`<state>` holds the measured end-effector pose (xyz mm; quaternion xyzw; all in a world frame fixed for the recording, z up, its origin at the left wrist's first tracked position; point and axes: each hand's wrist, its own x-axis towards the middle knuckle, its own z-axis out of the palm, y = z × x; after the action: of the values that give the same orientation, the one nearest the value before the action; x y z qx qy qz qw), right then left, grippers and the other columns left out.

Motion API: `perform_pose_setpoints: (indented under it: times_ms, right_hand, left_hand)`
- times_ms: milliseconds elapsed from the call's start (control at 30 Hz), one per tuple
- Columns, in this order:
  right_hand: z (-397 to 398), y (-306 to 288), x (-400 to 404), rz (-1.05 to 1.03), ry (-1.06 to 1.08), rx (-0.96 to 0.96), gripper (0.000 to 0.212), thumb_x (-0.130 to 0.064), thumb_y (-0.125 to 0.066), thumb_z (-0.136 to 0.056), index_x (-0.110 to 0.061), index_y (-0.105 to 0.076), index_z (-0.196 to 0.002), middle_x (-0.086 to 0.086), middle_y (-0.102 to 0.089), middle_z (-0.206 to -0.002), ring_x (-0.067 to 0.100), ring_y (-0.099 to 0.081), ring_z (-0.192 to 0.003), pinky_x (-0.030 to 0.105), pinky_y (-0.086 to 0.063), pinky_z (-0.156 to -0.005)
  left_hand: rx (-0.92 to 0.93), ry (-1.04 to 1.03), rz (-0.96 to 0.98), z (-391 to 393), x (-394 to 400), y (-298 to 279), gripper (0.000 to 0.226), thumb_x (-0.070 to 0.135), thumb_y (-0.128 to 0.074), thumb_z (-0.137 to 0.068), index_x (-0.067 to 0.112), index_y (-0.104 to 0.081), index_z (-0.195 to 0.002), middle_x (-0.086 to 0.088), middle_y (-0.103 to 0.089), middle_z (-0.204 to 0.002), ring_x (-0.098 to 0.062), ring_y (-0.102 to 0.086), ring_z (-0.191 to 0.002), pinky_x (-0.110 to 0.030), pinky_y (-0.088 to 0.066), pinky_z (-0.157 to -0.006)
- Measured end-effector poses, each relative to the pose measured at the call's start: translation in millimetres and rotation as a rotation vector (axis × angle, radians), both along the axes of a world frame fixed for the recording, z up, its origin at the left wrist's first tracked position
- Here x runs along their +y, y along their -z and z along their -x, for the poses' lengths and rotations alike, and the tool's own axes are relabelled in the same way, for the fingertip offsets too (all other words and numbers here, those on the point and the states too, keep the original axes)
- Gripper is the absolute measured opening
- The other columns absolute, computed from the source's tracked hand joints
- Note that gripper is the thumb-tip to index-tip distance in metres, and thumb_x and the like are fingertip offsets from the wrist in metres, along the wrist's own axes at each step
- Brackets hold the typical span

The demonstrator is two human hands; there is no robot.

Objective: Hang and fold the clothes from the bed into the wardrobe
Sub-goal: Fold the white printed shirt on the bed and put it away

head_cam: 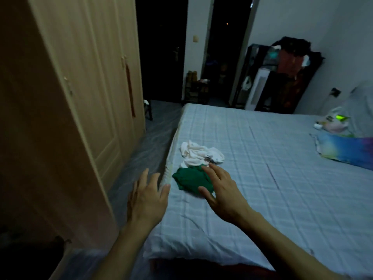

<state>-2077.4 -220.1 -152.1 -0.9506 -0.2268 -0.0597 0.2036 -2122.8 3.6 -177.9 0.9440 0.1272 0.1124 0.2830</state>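
Your right hand [220,188] hovers spread and empty over the green garment [189,179] at frame centre; your left hand [148,196], also spread, holds nothing. Grab carelessly and the white garment [198,154] touching it may drag along — off the bed [262,158] edge.

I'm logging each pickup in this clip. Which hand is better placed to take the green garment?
Probably the right hand: its spread fingers are over the crumpled green cloth garment. The left hand is off the bed's edge.

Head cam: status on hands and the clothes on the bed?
Left hand open, holding nothing. Right hand open, reaching over the green garment. White garment crumpled just beyond it on the bed. Wardrobe doors closed; nothing blocking the reach.
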Motion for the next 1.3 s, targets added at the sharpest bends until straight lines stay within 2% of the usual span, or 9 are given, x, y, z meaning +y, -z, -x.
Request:
perform_pose_setpoints:
  times_ms: [267,533,733,900,1067,1200,1300]
  right_hand:
    - [-30,6,-148,-0.071,0.102,-0.028,0.062,-0.054,-0.045,-0.097,-0.027,-0.030,-0.150,0.000,-0.027,-0.158,0.019,-0.023,-0.145,0.039,-0.028,-0.114]
    - [-59,5,-221,-0.108,0.189,-0.004,0.064,-0.057,-0.040,-0.097,-0.028,-0.027,-0.152,0.000,-0.023,-0.160,0.019,-0.016,-0.148,0.041,-0.024,-0.118]
    - [-90,14,-223,-0.094,0.207,0.005,0.062,-0.056,-0.041,-0.098,-0.028,-0.029,-0.152,-0.003,-0.022,-0.161,0.016,-0.015,-0.149,0.039,-0.023,-0.119]
    - [-128,18,-210,-0.066,0.216,0.028,0.060,-0.056,-0.040,-0.098,-0.032,-0.028,-0.152,-0.006,-0.021,-0.161,0.013,-0.015,-0.149,0.039,-0.023,-0.119]
    - [-180,17,-182,0.021,0.208,0.040,0.061,-0.056,-0.040,-0.098,-0.030,-0.027,-0.152,-0.005,-0.021,-0.161,0.013,-0.015,-0.149,0.038,-0.022,-0.120]
    - [-209,27,-152,0.025,0.179,0.071,0.062,-0.057,-0.040,-0.098,-0.030,-0.028,-0.152,-0.005,-0.023,-0.160,0.014,-0.017,-0.148,0.037,-0.023,-0.119]
    - [-223,40,-136,-0.005,0.157,0.099,0.061,-0.056,-0.042,-0.097,-0.032,-0.028,-0.152,-0.005,-0.026,-0.159,0.013,-0.020,-0.147,0.034,-0.024,-0.119]
  left_hand:
    - [-0.016,0.050,0.044,-44,-165,-17,0.046,0.045,-0.052,-0.097,0.020,-0.051,-0.136,-0.008,-0.033,-0.155,-0.027,-0.036,-0.138,-0.042,-0.035,-0.112]
    - [-0.068,0.153,-0.002,-85,-231,-29,0.043,0.043,-0.052,-0.097,0.021,-0.052,-0.134,-0.005,-0.036,-0.154,-0.024,-0.035,-0.139,-0.040,-0.035,-0.112]
    - [-0.110,0.199,-0.003,-135,-229,-19,0.046,0.043,-0.054,-0.096,0.019,-0.054,-0.135,-0.006,-0.039,-0.153,-0.025,-0.038,-0.137,-0.042,-0.036,-0.112]
    - [-0.147,0.186,0.125,-184,-212,-8,0.037,0.040,-0.058,-0.094,0.020,-0.059,-0.125,-0.003,-0.047,-0.144,-0.025,-0.045,-0.126,-0.037,-0.040,-0.102]
    - [-0.141,0.143,0.173,-229,-170,-2,0.040,0.040,-0.058,-0.094,0.019,-0.057,-0.129,-0.003,-0.044,-0.146,-0.026,-0.046,-0.126,-0.040,-0.041,-0.104]
    - [-0.111,0.102,0.168,-253,-124,13,0.040,0.037,-0.060,-0.093,0.016,-0.058,-0.127,-0.008,-0.049,-0.140,-0.029,-0.049,-0.122,-0.046,-0.044,-0.101]
    - [-0.082,0.069,0.158,-262,-102,27,0.042,0.035,-0.061,-0.093,0.015,-0.057,-0.129,-0.009,-0.048,-0.141,-0.029,-0.047,-0.127,-0.045,-0.043,-0.104]
